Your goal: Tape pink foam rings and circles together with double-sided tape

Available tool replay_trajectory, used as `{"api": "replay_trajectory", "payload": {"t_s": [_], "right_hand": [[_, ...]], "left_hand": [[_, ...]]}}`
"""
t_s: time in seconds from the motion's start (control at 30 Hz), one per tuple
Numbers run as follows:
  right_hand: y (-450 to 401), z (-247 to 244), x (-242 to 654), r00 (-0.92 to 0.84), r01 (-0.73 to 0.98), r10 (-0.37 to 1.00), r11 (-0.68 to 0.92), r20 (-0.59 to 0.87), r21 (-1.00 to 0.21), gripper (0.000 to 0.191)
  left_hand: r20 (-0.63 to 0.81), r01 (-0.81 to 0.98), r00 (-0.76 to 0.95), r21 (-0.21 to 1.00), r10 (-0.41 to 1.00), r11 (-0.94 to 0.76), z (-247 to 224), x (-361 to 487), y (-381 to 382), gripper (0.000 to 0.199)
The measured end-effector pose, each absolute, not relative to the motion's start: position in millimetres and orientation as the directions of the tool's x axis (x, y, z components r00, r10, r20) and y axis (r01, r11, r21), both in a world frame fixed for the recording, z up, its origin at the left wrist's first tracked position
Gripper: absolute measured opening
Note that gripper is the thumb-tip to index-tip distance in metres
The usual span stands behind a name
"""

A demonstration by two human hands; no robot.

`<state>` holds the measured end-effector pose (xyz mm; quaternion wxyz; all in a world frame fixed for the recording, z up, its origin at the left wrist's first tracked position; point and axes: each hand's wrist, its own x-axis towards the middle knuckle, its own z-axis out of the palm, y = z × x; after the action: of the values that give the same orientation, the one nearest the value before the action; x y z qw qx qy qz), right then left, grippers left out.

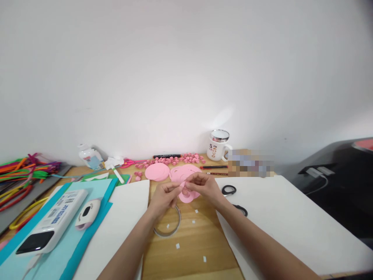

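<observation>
My left hand [163, 198] and my right hand [206, 187] meet near the middle of the table, both closed in a pinch. Between their fingertips is a small piece of pink paper [183, 186], partly hidden by the fingers. Just beyond lie flat pink paper discs [157, 172] and cut pink paper sheets [182, 171]. More pink paper [189, 197] shows under my hands. A roll of tape [180, 223] lies on its side below my left hand. Several small white bits [177, 245] are scattered on the wood.
Small pink rolled pieces [192, 158] line the back, near a white mug [216, 149] and a pen [214, 167]. Black-handled scissors [229, 189] rest by my right forearm on white paper [291, 217]. At left are a white power bank [55, 217] and colourful pipe cleaners [23, 171].
</observation>
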<state>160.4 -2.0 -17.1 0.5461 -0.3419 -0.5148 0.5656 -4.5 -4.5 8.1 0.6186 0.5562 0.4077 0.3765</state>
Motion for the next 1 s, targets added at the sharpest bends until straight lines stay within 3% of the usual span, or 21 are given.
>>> {"api": "replay_trajectory", "payload": {"t_s": [0.53,1.0], "right_hand": [[-3.6,-14.5,159.5,-0.136,-0.223,0.98,0.115,0.148,-0.968,0.024],[-3.6,-19.2,158.3,-0.19,-0.103,0.965,0.165,0.182,-0.981,0.029]], "left_hand": [[-0.098,0.041,0.365,0.995,0.926,0.089,5.5,-5.6,-2.8,0.026],[-0.13,0.172,0.398,0.983,0.908,0.065,1.1,-7.1,-4.1,0.043]]}}
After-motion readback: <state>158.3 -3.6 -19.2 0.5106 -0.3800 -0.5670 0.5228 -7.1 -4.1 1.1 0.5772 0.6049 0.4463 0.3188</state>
